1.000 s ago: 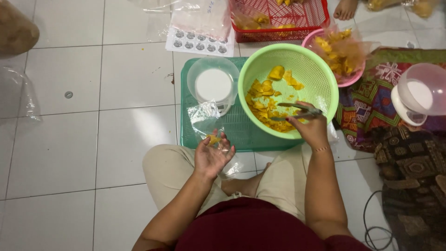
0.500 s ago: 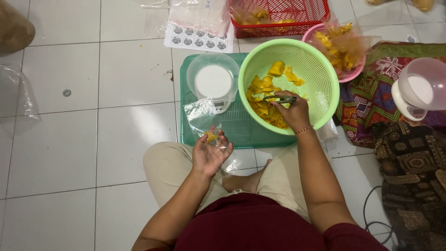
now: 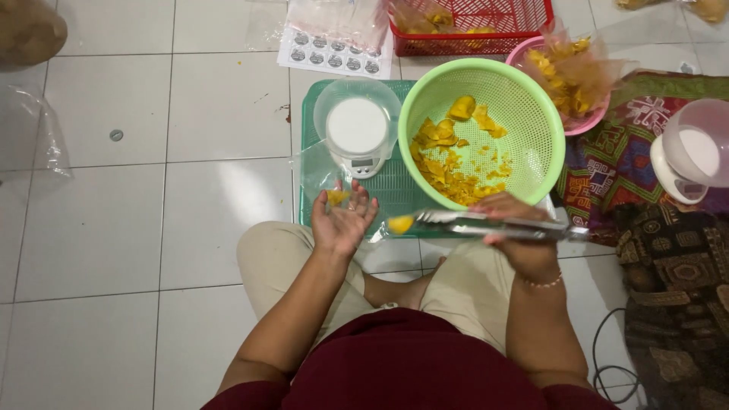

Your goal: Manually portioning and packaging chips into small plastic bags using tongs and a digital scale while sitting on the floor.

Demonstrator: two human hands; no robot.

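Observation:
My right hand (image 3: pixel 515 235) grips metal tongs (image 3: pixel 486 225) that point left and pinch a yellow chip (image 3: pixel 400 224) at their tip. My left hand (image 3: pixel 343 220) is held palm up just left of that tip, holding a clear plastic bag (image 3: pixel 323 171) with a yellow chip (image 3: pixel 336 198) at the fingers. Above the tongs stands a green colander basket (image 3: pixel 531 114) with several yellow chips (image 3: pixel 448 163) inside. A small white kitchen scale (image 3: pixel 357 130) under a clear bowl sits left of the basket, on a teal mat (image 3: pixel 307 114).
A red basket (image 3: pixel 531 23) and a pink bowl of bagged chips (image 3: pixel 573 76) lie beyond the colander. A second scale (image 3: pixel 687 159) sits on patterned cloth at right. A sticker sheet (image 3: pixel 334 52) and plastic bags lie on the white tiles. A cable (image 3: pixel 607 364) runs at lower right.
My right hand has drawn the tongs out of the green basket and swung them left with a chip towards my left hand. My left hand has stayed in place.

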